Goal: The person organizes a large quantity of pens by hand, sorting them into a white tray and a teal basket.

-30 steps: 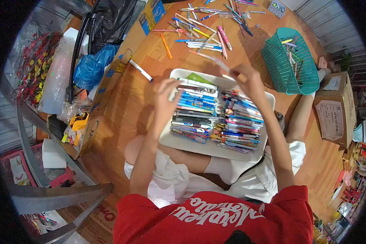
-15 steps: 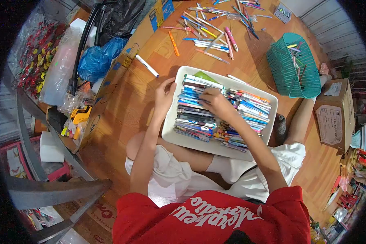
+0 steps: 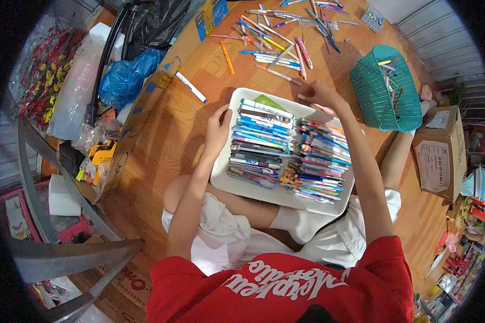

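Now that the right hand [image 3: 326, 98] has lifted off the left column of pens [image 3: 261, 131], the head view shows it above the far right part of the white tray [image 3: 264, 194]. Judged from that, the handling has gone from the packed rows to the tray's far rim. Both columns lie in plain sight inside the tray, the right column of pens [image 3: 320, 156] looking more crowded and uneven than the left. A green piece [image 3: 271, 102] sits in the tray's far left corner.

The left hand [image 3: 218, 126] is at the tray's left rim, fingers bent. From this height I cannot tell whether those fingers clasp the rim or merely rest there, nor whether the right fingers grasp the pinkish item [image 3: 324, 110] beneath them.

Half a second ago, the right hand was down among the blue pens, hiding part of them; the left hand stood at the same rim. Otherwise little differs: the white marker [image 3: 191, 87] lies on the floor left of the tray, loose pens [image 3: 277, 60] spread beyond its far side, and the teal basket [image 3: 371, 99] remains off its far right corner.
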`<action>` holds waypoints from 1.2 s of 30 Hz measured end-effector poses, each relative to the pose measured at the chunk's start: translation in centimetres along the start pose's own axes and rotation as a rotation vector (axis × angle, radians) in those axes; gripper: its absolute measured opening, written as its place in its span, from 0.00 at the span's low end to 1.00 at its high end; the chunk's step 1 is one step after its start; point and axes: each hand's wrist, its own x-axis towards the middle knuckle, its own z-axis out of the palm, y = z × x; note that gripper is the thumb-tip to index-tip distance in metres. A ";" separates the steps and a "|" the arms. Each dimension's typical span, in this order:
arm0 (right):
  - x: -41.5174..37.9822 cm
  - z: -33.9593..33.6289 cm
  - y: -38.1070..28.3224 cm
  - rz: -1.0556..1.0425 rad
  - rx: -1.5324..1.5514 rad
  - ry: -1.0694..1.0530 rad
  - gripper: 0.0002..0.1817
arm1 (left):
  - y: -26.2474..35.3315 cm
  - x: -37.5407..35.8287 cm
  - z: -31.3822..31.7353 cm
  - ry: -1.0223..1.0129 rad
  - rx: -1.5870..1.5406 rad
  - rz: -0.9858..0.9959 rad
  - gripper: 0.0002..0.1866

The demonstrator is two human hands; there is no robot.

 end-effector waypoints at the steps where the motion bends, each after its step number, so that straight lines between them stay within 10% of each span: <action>1: 0.0 0.1 0.6 -0.038 0.024 0.100 0.13 | 0.0 0.0 0.0 0.000 0.002 0.003 0.15; 9: -5.1 -2.8 -10.5 -0.365 0.725 0.170 0.09 | -0.4 0.2 0.0 -0.003 -0.030 -0.004 0.15; 21: -2.1 8.4 -15.4 -0.478 0.241 0.167 0.08 | -1.5 0.5 -0.5 -0.017 -0.079 -0.056 0.15; 29: -1.7 5.6 -15.1 -0.358 0.405 0.431 0.07 | -4.4 4.2 -3.8 0.473 0.696 0.356 0.14; 36: -1.1 5.1 -16.6 -0.423 0.443 0.412 0.08 | -4.5 4.3 -4.7 0.379 0.714 -0.012 0.12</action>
